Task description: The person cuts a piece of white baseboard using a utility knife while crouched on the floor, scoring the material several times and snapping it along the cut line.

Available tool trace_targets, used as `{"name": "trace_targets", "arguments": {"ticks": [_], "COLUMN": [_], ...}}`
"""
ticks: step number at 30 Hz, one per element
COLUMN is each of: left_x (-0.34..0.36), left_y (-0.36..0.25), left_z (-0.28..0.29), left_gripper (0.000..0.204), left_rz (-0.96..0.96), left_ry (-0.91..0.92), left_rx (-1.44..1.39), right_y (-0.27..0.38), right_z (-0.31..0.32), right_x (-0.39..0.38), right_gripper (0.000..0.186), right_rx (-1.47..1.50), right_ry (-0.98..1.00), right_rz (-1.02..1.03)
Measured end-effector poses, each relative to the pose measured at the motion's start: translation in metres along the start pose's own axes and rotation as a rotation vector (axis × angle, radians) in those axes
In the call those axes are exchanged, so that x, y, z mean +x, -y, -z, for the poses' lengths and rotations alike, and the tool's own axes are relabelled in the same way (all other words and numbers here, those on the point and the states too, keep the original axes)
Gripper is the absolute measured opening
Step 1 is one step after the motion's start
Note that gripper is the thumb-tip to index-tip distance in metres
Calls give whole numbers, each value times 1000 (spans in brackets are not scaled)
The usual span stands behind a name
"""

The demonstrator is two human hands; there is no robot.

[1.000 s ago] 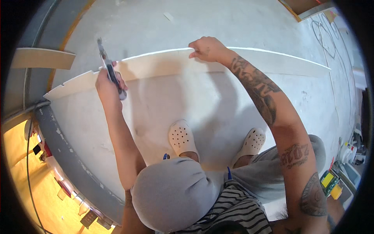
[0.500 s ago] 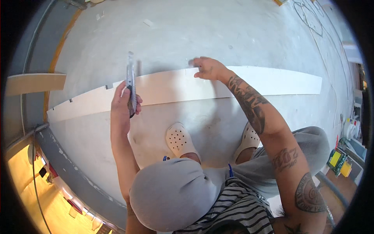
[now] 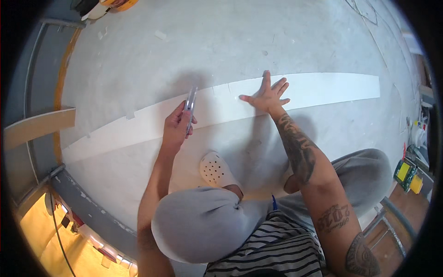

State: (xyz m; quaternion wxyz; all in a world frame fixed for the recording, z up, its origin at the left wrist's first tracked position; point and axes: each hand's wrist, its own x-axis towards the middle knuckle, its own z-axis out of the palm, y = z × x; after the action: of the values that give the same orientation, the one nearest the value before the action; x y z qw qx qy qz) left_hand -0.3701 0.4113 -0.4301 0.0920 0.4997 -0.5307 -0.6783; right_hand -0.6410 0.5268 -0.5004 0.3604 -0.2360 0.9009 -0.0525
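Observation:
A long white strip of board (image 3: 332, 86) lies across the floor before me, with a small notch and a few short slits along its far edge. My left hand (image 3: 175, 130) is closed around a utility knife (image 3: 191, 104), held above the strip left of its middle, with the tip pointing away from me. To the right of the knife, my right hand (image 3: 270, 98) spreads its fingers wide over the strip and holds nothing. Whether its palm presses on the board, I cannot tell.
A light board piece (image 3: 41, 124) juts from a metal frame (image 3: 28, 147) at the left. My pale clog (image 3: 214, 170) is just behind the strip. Green and yellow packages (image 3: 407, 175) stand at the right, near a metal tube (image 3: 399, 217). Containers (image 3: 119, 3) sit at the far left.
My left hand has moved right with the knife, which now tilts more. My right hand has shifted right and nearer me, its fingers spreading from a more bunched pose. The view has shifted slightly.

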Motion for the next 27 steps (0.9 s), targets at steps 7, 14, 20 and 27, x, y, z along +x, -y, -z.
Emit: {"name": "trace_targets", "arguments": {"ticks": [7,14,20,27], "left_x": [38,86,85,92], "left_y": [-13,-23,-17,-5], "left_z": [25,25,12,-12], "left_gripper": [40,36,36,33], "left_rz": [59,119,163,-449], "left_ry": [380,609,613,328], "left_rx": [223,409,512,1041], "right_y": [3,2,5,0], "right_z": [-1,-2,-5,-10], "right_x": [5,8,8,11], "right_gripper": [154,156,157,157], "right_rx": [-96,-85,-91,-94], "right_ry": [72,97,86,64], "right_rz": [-4,-40,-41,-18]}}
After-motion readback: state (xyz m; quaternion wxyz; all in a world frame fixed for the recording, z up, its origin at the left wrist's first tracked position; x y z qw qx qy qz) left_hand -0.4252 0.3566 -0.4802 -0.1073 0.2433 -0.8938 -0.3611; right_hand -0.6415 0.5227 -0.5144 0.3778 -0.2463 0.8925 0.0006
